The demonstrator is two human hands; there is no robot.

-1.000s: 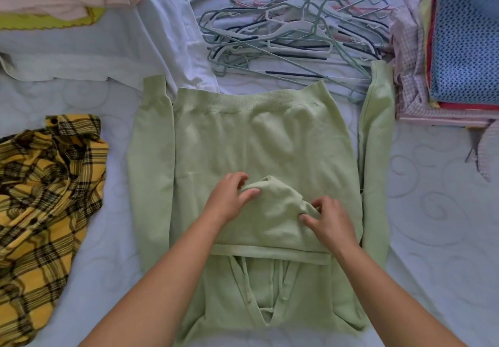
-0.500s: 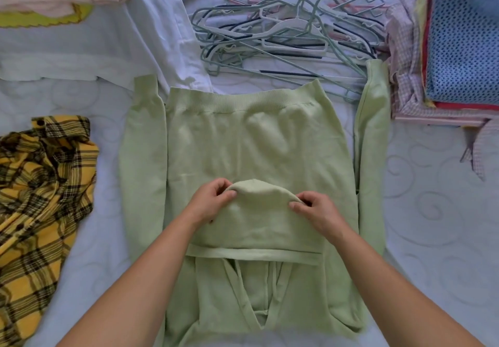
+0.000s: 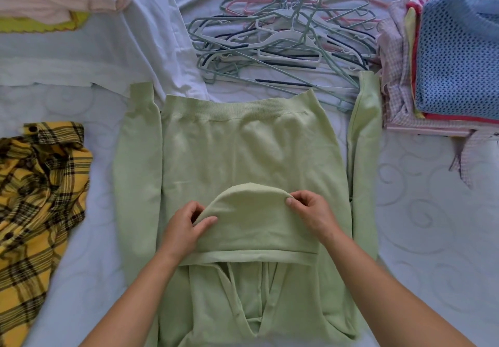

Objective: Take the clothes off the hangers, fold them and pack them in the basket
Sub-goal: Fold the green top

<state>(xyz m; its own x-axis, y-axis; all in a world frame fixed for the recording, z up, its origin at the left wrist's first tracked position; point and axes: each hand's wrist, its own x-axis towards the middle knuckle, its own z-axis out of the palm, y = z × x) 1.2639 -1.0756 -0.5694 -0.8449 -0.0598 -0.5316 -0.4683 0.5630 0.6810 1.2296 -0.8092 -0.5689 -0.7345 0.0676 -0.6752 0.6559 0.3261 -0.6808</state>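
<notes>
Head view showed a pale green hoodie [image 3: 243,152] lying flat on the white bedsheet [image 3: 432,211], hem away from the person and both sleeves laid straight along its sides. Its hood [image 3: 251,219] was turned over onto the body of the garment. The left hand [image 3: 183,227] pinched the hood's left edge between thumb and curled fingers, and the right hand [image 3: 310,211] pinched the right edge near the top of the curve in the same way.

The fold looked only begun, and several things could have spoiled it. The hood was rounded and puffed up, not pressed flat; if it were released that way, it would probably spring back or leave a lump under the later folds. The drawstrings [image 3: 243,292] hung loose near the neck opening and could get trapped crookedly. The right sleeve [image 3: 364,144] lay touching the pile of empty hangers [image 3: 283,38] at its cuff, so a hook might snag the knit when the sleeve was brought in. The left cuff lay on a white garment [image 3: 151,35], which might drag along with it.

A yellow plaid shirt [image 3: 35,198] lay crumpled to the left, and a stack of folded clothes [image 3: 453,57] stood to the right. No basket was in view, so how far packing had gone could not be told.
</notes>
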